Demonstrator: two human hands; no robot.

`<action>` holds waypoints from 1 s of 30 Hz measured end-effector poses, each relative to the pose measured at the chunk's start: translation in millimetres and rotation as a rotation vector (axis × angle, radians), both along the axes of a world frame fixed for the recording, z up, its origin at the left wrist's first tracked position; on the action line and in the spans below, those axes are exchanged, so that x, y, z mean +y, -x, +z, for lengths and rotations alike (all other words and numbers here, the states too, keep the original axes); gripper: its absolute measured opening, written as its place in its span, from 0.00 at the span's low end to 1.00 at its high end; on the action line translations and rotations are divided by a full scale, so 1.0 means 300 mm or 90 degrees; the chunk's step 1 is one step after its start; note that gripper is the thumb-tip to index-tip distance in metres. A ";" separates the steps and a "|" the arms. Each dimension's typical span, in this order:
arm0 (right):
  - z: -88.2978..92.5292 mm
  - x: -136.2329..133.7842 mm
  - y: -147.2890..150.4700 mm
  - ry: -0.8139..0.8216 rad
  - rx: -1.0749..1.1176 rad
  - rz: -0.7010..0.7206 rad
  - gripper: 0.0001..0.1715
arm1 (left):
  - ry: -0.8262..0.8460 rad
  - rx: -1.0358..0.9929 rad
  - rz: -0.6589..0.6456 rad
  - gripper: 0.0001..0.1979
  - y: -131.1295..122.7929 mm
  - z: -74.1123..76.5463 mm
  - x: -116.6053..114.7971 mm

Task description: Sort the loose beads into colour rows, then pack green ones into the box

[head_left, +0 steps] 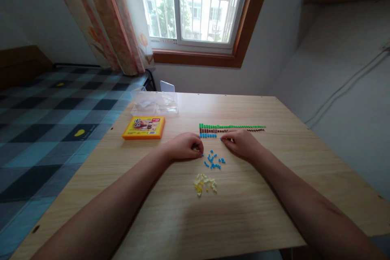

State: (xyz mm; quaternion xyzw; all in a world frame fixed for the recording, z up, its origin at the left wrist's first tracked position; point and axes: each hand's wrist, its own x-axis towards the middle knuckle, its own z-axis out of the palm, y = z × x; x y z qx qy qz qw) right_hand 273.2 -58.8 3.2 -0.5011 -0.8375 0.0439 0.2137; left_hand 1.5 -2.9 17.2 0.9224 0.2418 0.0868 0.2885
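My right hand (242, 143) pinches a small blue building brick (221, 139) at the right end of a short row of blue bricks (208, 135). Above that row run a row of brown bricks (210, 131), partly covered by my right hand, and a row of green bricks (213, 126). My left hand (186, 146) is closed, thumb and forefinger together at a small blue brick (202, 155). Just right of those fingertips lies a loose pile of blue bricks (213, 162). Nearer to me is a scatter of pale and bright yellow bricks (204, 183).
A yellow and orange box (144, 128) with a printed picture lies on the wooden table (170, 219), left of my left hand. Behind it sits a clear plastic case (154, 103) with its lid raised. A bed with a checked cover (76, 109) borders the table's left side.
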 end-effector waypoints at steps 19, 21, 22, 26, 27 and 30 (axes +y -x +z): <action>-0.049 0.024 0.048 0.000 0.088 -0.083 0.12 | -0.005 0.003 -0.001 0.05 0.001 -0.002 0.001; -0.049 0.023 0.048 0.003 0.084 -0.085 0.12 | -0.005 0.003 0.001 0.05 0.001 -0.001 0.000; -0.048 0.022 0.049 0.004 0.084 -0.087 0.12 | -0.005 0.003 0.002 0.05 0.000 -0.001 0.000; -0.045 0.020 0.048 0.002 0.094 -0.089 0.13 | -0.005 0.000 0.001 0.05 0.000 -0.003 0.001; -0.044 0.020 0.048 0.002 0.094 -0.088 0.13 | -0.004 0.000 0.000 0.05 0.000 -0.004 0.002; -0.044 0.020 0.048 0.003 0.086 -0.084 0.12 | -0.003 -0.001 -0.003 0.05 0.002 -0.007 0.003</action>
